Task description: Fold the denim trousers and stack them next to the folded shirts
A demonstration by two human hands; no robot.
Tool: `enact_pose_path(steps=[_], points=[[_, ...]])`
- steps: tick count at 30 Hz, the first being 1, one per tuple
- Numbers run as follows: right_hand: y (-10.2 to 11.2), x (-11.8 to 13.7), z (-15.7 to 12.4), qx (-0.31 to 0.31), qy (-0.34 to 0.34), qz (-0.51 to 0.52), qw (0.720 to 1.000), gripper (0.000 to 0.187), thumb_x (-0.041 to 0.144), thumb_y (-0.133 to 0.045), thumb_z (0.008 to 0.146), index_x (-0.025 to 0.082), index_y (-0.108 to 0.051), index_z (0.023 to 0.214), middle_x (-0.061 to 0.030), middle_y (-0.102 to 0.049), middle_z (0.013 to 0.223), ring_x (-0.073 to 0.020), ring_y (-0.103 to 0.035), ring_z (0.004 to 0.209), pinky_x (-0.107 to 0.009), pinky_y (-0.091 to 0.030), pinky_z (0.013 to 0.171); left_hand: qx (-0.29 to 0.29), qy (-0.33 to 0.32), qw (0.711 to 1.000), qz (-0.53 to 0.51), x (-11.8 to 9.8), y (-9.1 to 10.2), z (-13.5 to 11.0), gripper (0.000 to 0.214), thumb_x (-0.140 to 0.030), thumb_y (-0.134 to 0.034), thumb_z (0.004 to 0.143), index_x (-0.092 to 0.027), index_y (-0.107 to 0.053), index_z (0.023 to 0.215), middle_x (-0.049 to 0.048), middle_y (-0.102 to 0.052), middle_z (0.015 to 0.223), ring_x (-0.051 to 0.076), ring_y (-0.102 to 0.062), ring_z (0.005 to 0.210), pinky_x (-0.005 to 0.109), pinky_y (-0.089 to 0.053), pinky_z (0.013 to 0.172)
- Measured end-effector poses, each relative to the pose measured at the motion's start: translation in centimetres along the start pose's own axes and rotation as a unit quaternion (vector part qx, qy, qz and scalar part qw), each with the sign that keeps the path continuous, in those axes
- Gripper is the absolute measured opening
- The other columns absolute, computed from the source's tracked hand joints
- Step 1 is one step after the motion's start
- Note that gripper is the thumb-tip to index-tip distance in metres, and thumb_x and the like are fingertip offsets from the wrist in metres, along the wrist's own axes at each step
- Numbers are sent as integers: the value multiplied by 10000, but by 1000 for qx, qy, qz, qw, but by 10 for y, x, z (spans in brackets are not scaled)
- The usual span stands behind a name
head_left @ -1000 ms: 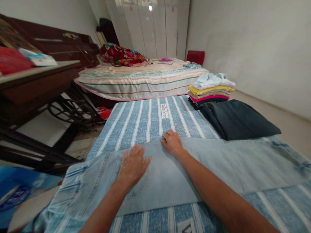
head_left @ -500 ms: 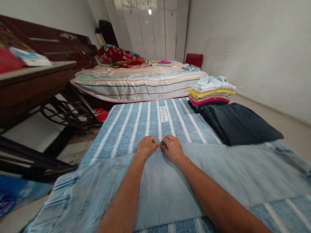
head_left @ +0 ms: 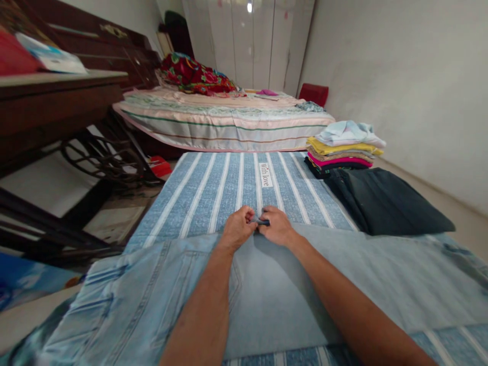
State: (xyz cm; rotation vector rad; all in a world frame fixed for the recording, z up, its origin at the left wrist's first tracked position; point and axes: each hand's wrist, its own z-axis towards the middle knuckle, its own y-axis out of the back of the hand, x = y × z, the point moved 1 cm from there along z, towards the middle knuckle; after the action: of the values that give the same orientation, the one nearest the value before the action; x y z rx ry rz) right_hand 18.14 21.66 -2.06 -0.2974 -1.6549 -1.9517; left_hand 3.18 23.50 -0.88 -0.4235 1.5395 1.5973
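Light blue jeans (head_left: 282, 300) lie stretched flat across the striped cover in front of me, their waist and pocket end at the left. At the middle of the far edge, my left hand (head_left: 239, 227) pinches the denim between thumb and fingers. Right beside it, my right hand (head_left: 277, 226) is closed on the same edge, fingertips nearly meeting the left ones. A small dark blue bit (head_left: 264, 222) shows between the fingers; whether it belongs to the jeans I cannot tell.
Folded dark trousers (head_left: 392, 201) lie at the right, beside a stack of folded clothes (head_left: 343, 147). The striped cover (head_left: 213, 188) reaches back to a bed (head_left: 229, 119). A sewing-machine table (head_left: 61, 96) with an iron wheel stands at the left.
My view has shifted slightly. The hands stay at the far edge of the jeans, and the dark blue bit between the fingers shows more clearly.
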Motion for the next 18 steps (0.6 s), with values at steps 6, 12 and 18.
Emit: enact_pose_path(steps=[6, 12, 18], points=[[1, -5, 18, 39, 34, 36, 998, 215, 221, -571, 811, 207, -698, 639, -42, -657, 962, -182, -566, 1046, -300, -425, 886, 9, 0, 1000, 19, -2, -1, -2, 227, -234, -604, 719, -175, -571, 936, 14, -642, 770, 153, -606, 730, 272, -471, 710], [-5, -8, 13, 2, 28, 57, 998, 219, 159, -525, 840, 212, -712, 739, -40, -641, 1104, -187, -526, 1137, -378, -357, 993, -1, 20, 998, 63, -6, -3, -3, 298, -238, -609, 741, -183, -581, 1033, 42, -672, 867, 183, -632, 832, 289, -474, 777], [-5, -6, 13, -28, 36, 53, 998, 217, 145, -531, 845, 205, -675, 694, -24, -663, 904, -154, -565, 990, -305, -389, 919, -5, 14, 997, 81, -6, -5, -2, 394, -246, -582, 762, -169, -543, 1146, 45, -677, 884, 193, -633, 832, 305, -469, 804]])
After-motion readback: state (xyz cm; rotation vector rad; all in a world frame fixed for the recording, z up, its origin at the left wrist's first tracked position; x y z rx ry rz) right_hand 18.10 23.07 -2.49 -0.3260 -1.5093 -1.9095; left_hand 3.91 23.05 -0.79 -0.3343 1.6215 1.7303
